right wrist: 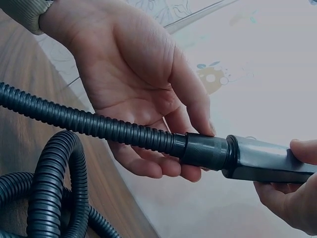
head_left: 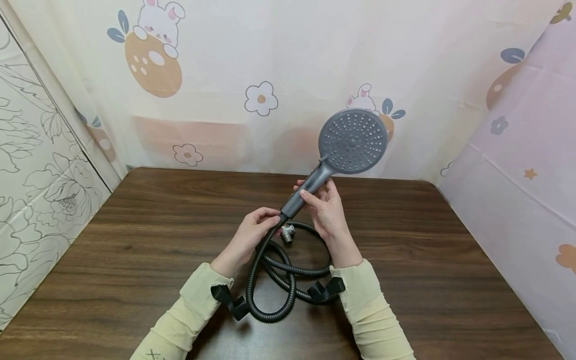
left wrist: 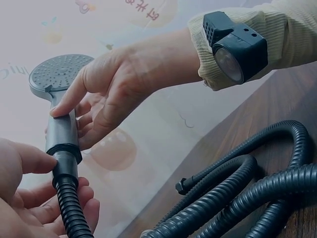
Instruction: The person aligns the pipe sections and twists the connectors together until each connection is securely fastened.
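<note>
A grey handheld shower head [head_left: 353, 142] is held up over the table, its round nozzle face towards the head camera. My right hand [head_left: 332, 220] grips its handle [right wrist: 270, 158], thumb on the front and fingers behind. My left hand [head_left: 245, 240] pinches the smooth black connector [right wrist: 205, 151] of a ribbed black hose [head_left: 270, 316] between thumb and fingers. The connector sits in line with the handle's lower end. A narrow dark ring shows where they meet; how far it is screwed on I cannot tell. From there the hose hangs down in loops between my forearms.
A small silver fitting [head_left: 288, 234] lies behind the hose near my left fingertips. The dark wooden table [head_left: 112, 280] ends at a patterned curtain [head_left: 216, 65]. Black wrist cameras [head_left: 230, 301] sit close to the hose loops.
</note>
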The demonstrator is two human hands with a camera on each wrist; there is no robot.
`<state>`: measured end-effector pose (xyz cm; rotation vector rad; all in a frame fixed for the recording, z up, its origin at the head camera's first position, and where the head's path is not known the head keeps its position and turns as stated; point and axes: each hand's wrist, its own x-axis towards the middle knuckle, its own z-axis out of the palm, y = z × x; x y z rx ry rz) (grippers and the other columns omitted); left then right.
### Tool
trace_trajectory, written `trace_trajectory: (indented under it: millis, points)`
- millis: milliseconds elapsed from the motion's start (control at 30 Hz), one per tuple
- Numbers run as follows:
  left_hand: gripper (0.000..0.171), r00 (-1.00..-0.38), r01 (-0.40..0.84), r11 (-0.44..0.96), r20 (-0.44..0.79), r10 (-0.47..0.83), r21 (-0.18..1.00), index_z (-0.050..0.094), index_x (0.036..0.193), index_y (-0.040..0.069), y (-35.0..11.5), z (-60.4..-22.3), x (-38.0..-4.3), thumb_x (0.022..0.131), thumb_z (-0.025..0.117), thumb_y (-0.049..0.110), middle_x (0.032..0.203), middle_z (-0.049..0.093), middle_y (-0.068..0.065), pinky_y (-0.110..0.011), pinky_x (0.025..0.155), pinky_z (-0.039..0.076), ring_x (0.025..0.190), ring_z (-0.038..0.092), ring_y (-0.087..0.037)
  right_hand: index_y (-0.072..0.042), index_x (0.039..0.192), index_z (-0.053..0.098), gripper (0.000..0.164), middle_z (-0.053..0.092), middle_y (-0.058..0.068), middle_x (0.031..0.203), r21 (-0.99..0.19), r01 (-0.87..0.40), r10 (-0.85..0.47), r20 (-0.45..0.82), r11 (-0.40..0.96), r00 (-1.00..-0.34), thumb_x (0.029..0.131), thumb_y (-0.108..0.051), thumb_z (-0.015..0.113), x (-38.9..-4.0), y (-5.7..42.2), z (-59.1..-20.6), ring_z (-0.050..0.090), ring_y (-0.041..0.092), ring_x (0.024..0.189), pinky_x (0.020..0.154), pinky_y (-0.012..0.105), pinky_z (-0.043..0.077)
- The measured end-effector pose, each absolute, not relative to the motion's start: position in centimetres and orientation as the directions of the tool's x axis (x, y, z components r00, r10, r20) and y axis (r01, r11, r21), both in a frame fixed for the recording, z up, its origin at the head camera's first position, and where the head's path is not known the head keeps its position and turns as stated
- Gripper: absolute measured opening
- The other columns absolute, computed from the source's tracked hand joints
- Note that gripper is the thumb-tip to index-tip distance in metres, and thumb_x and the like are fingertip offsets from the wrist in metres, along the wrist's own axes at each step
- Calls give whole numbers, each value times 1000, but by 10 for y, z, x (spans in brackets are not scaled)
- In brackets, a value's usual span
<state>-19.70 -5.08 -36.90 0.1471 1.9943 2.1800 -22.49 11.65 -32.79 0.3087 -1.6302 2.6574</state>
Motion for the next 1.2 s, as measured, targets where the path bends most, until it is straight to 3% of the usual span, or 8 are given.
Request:
trace_trajectory:
  millis: [267, 500, 733, 1000, 1200]
  points:
    - [27, -983, -47, -62, -36, 179, 997, 57, 111, 0, -51, -369, -198, 87, 58, 11, 95, 61, -9, -39, 82, 48, 83, 58, -14, -13, 126, 38, 49, 57, 8, 103, -881, -102, -97, 165, -461, -982, 86, 14, 47, -225, 117, -327, 61, 19, 94, 88, 35, 47]
    - [28, -979, -77, 1, -76, 188, 997, 57, 114, 2, -51, -370, -196, 93, 49, 19, 102, 62, -14, -28, 76, 44, 88, 60, -20, -14, 126, 38, 49, 57, 8, 103, -884, -98, -97, 159, -457, -982, 86, 14, 47, -224, 118, -327, 61, 18, 94, 86, 35, 48]
    - [31, -965, -71, 12, -72, 254, 997, 57, 109, -4, -50, -370, -196, 96, 42, 19, 98, 64, -19, -44, 90, 44, 87, 61, -21, -13, 129, 37, 50, 56, 8, 104, -887, -99, -105, 163, -450, -981, 87, 13, 48, -224, 118, -327, 61, 19, 95, 87, 34, 48]
    - [27, -974, -63, 2, -62, 219, 998, 57, 111, -1, -50, -371, -196, 92, 52, 18, 91, 64, -9, -42, 87, 45, 83, 60, -18, -12, 126, 37, 48, 56, 7, 105, -890, -105, -114, 172, -443, -978, 87, 13, 47, -225, 118, -328, 60, 21, 98, 89, 35, 46]
    - [27, -984, -37, 28, -41, 171, 999, 58, 109, 1, -48, -370, -196, 86, 60, 14, 92, 60, -4, -30, 80, 42, 84, 54, -12, -12, 125, 37, 46, 56, 7, 105, -895, -102, -115, 167, -434, -979, 87, 13, 47, -225, 119, -328, 59, 22, 99, 90, 36, 46]
